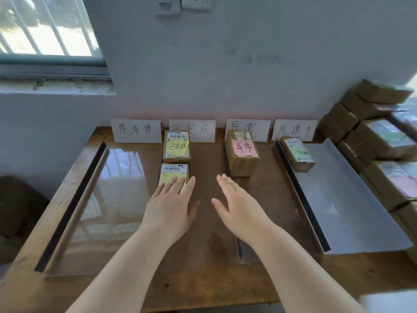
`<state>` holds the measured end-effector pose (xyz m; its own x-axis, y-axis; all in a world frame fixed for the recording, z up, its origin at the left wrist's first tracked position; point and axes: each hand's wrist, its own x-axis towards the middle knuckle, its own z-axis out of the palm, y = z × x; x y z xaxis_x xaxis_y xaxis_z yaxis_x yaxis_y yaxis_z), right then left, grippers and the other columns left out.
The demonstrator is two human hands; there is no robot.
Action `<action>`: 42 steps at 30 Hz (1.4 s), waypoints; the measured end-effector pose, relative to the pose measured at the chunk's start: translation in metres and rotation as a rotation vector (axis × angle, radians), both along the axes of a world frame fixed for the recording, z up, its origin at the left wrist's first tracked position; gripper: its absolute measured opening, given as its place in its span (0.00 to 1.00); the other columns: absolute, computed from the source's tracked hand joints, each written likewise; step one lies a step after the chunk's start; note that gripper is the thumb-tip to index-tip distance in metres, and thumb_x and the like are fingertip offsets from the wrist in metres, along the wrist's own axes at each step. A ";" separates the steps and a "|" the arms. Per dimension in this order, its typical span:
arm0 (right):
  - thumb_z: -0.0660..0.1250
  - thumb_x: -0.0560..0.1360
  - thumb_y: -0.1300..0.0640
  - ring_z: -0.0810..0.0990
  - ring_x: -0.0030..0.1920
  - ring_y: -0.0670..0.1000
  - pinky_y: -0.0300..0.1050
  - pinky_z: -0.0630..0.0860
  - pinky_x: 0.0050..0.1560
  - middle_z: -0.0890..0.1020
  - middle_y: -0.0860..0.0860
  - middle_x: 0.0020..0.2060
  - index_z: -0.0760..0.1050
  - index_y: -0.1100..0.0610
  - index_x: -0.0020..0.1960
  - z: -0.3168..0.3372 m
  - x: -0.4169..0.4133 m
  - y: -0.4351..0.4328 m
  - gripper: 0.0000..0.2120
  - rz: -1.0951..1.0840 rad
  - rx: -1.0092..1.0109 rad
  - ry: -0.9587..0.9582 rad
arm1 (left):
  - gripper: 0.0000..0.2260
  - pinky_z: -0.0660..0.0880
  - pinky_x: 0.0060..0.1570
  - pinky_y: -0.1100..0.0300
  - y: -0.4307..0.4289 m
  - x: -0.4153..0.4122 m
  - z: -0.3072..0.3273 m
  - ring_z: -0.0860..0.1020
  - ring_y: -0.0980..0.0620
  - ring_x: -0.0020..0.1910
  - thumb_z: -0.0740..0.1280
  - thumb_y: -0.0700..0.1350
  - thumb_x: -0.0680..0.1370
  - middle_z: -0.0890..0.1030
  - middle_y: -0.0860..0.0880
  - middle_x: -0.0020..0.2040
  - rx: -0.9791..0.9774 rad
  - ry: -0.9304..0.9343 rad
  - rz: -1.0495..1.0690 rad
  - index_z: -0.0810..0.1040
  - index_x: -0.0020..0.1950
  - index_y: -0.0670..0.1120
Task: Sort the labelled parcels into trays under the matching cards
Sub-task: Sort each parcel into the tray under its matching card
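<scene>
Four white cards stand against the wall; the leftmost card (136, 130) has a clear tray (74, 199) below it. Under the second card (192, 130) lie two brown parcels with yellow notes: a far one (177, 147) and a near one (174, 175). My left hand (171, 204) lies flat with straight fingers on the near parcel's top. My right hand (237, 206) hovers open beside it, holding nothing. A parcel with a pink note (243, 152) sits under the third card (247, 128). Another parcel with a green note (297, 153) rests in the right tray (338, 199) under the fourth card (294, 129).
A stack of brown parcels (379, 141) is piled at the table's right edge, some with pink notes. The wooden table (203, 279) butts against the wall, with a window (45, 30) at the upper left.
</scene>
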<state>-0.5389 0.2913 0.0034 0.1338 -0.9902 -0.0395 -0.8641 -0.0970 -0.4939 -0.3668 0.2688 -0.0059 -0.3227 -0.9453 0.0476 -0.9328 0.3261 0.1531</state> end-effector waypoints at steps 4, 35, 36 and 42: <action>0.56 0.80 0.46 0.53 0.75 0.44 0.33 0.54 0.66 0.54 0.43 0.76 0.49 0.48 0.77 0.008 -0.056 0.032 0.29 -0.047 -0.009 0.023 | 0.27 0.47 0.74 0.55 0.025 -0.058 0.014 0.50 0.52 0.77 0.51 0.59 0.81 0.55 0.53 0.78 -0.022 0.012 -0.052 0.47 0.78 0.54; 0.59 0.79 0.48 0.57 0.74 0.44 0.33 0.56 0.66 0.57 0.42 0.75 0.54 0.48 0.76 0.029 -0.405 0.223 0.28 -0.460 -0.021 -0.069 | 0.27 0.47 0.75 0.54 0.147 -0.410 0.019 0.50 0.53 0.77 0.50 0.57 0.81 0.55 0.52 0.78 0.034 0.021 -0.410 0.45 0.78 0.53; 0.59 0.79 0.48 0.57 0.74 0.44 0.34 0.56 0.67 0.58 0.42 0.75 0.54 0.48 0.76 0.031 -0.410 0.216 0.28 -0.466 -0.021 -0.055 | 0.27 0.47 0.75 0.54 0.140 -0.415 0.019 0.50 0.53 0.77 0.50 0.57 0.82 0.55 0.52 0.78 0.041 0.032 -0.407 0.45 0.78 0.52; 0.57 0.80 0.47 0.63 0.72 0.48 0.42 0.63 0.67 0.59 0.43 0.75 0.54 0.47 0.76 0.050 -0.455 0.164 0.26 -0.502 -0.002 -0.009 | 0.27 0.46 0.75 0.54 0.084 -0.452 0.021 0.49 0.54 0.77 0.50 0.56 0.82 0.53 0.52 0.78 0.072 0.079 -0.391 0.45 0.78 0.52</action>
